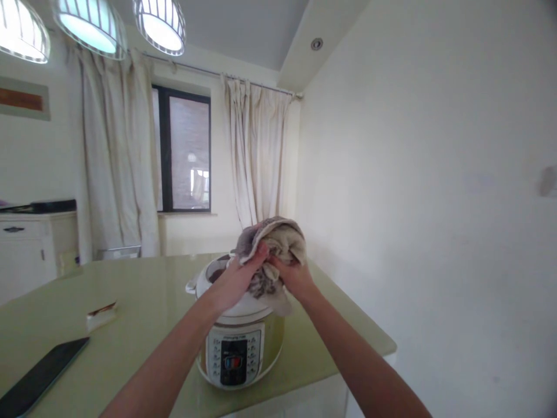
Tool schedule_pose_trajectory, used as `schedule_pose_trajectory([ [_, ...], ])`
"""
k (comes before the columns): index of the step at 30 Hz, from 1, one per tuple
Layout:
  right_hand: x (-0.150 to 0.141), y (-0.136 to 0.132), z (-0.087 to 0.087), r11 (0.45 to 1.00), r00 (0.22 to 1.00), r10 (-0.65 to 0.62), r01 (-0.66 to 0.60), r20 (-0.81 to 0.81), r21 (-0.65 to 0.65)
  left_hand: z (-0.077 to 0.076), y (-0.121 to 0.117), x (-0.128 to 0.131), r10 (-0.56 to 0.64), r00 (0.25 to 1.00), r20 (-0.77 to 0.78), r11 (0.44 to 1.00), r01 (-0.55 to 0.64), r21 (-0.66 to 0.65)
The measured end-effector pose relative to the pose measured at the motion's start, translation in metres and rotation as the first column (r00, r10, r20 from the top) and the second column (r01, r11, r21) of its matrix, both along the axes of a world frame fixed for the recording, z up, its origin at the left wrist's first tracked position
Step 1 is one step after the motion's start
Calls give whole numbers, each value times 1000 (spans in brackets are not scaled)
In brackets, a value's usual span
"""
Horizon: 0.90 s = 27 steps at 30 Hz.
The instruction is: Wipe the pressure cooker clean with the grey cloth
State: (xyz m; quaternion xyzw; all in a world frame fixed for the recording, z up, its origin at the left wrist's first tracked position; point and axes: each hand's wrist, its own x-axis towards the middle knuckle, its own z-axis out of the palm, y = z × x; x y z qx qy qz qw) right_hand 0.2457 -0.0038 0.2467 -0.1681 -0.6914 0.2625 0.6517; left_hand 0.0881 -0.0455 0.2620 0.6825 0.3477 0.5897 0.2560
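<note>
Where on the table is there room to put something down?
The widest bare patch of tabletop lies between the small white item and the cooker. A narrower strip lies between the right forearm and the wall-side edge. It's crowded at the cooker, where left hand and right hand hold a cloth, and front left, where a dark flat object lies.

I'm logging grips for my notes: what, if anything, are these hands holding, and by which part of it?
The left hand and right hand hold a bunched grey-and-beige fabric cloth by its lower left and lower right folds.
</note>
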Motion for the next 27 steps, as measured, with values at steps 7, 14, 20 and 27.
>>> schedule_pose_trajectory([
  [7,31,26,-25,932,806,-360,330,470,148,-29,68,-61,416,741,-527,909,-335,247],
  [14,7,55,-21,830,640,-472,554,606,62,-39,71,-64,273,782,-560,959,-264,100],
  [20,-15,138,-11,814,631,-345,570,694,-113,-36,71,-64,301,751,-588,946,-313,84],
  [27,2,107,-31,919,834,-301,383,462,-94,-39,77,-67,326,726,-606,932,-355,76],
])
